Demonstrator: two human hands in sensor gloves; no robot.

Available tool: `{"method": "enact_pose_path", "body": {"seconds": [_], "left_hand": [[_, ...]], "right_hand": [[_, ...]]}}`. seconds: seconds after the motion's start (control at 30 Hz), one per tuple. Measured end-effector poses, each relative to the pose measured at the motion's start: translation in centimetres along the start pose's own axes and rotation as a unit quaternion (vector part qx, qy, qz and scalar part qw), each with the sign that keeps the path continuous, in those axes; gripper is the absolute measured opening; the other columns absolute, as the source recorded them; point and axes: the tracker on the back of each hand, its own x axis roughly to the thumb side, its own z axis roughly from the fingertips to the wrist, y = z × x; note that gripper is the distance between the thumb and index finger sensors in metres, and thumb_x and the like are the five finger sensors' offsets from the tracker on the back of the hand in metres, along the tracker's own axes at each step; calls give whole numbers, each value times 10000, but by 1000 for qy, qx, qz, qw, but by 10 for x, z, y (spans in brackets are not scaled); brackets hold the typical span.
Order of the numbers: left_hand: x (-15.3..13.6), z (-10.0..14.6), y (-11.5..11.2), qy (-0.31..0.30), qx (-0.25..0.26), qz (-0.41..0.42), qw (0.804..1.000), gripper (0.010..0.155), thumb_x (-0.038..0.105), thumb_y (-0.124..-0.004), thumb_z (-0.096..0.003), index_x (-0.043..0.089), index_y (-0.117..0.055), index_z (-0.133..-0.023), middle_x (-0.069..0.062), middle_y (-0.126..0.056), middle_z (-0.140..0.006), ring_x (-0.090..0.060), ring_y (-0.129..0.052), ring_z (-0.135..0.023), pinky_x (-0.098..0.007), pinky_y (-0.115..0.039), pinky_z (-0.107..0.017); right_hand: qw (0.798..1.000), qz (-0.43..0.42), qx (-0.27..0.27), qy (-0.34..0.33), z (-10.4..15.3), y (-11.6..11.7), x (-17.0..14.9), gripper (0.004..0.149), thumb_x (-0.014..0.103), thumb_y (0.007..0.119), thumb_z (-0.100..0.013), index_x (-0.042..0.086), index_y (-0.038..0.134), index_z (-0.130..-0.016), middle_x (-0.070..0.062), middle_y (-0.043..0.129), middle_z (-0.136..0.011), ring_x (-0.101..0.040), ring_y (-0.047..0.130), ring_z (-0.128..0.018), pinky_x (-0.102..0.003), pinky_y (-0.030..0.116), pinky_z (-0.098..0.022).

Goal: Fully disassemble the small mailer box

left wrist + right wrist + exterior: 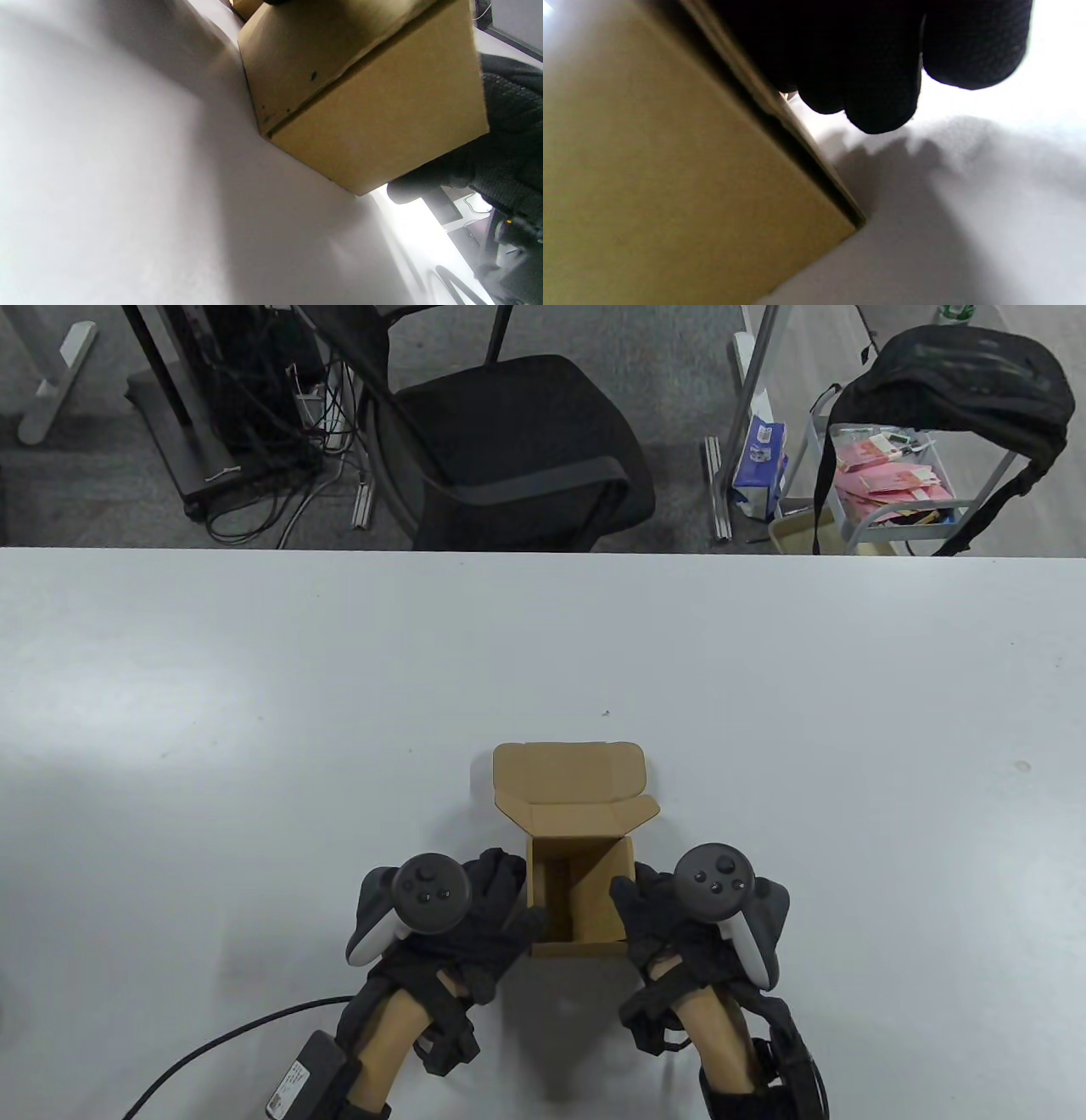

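Cable and adapter: a black cable (212,1044) runs along the table's near edge to a black adapter block (310,1073) beside the left forearm.
Left hand: the left hand (475,929) in a dark glove, with a tracker (420,899) strapped to its back, presses against the left wall of the mailer box (581,899); the thumb reaches over the near-left corner of the rim. It holds the box from that side.
Right hand: the right hand (657,920), also gloved and carrying a tracker (721,891), presses against the box's right wall, with a fingertip on the rim. In the right wrist view the fingers (878,84) curl over the top edge of the cardboard wall (670,190).
Hands together: the two hands clamp the box between them, one on each side.
Mailer box: brown cardboard, near the table's front edge, about the middle of its width. It is open, with the inside showing. In the left wrist view its near bottom corner (358,192) appears raised off the table while the far part looks down; how far it is tilted I cannot tell.
Lid: the lid (568,776) is folded back away from the person, its small side flaps spread out.
Table: a white table (254,687).
Beyond the table: a black chair (517,449) on grey floor, and a wire cart (899,487) with a black bag (967,377) on it.
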Motion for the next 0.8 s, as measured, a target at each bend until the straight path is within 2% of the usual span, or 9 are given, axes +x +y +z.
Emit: {"method": "enact_pose_path", "body": {"seconds": [0.43,0.8], "left_hand": [[1,0,-1,2,-2,1,1000,917,717,-525,-464,98,-323,-1109,-179,-221,-1163,-468,-234,-1061,-651,-262,-755],[1,-1,-1,4,-3,3,1000,919,718,-522,-463,97,-322,-1109,-179,-219,-1163,-468,-232,-1061,-650,-261,-755]], "right_hand": [[1000,-20,14,-1,0,2,-4,686,575,620,-379,113,693,-880,-185,805,-860,-405,911,-649,-557,748,-440],[992,-97,74,24,-4,-8,-21,668,541,593,-390,119,661,-903,-187,762,-899,-410,894,-670,-563,738,-446]]}}
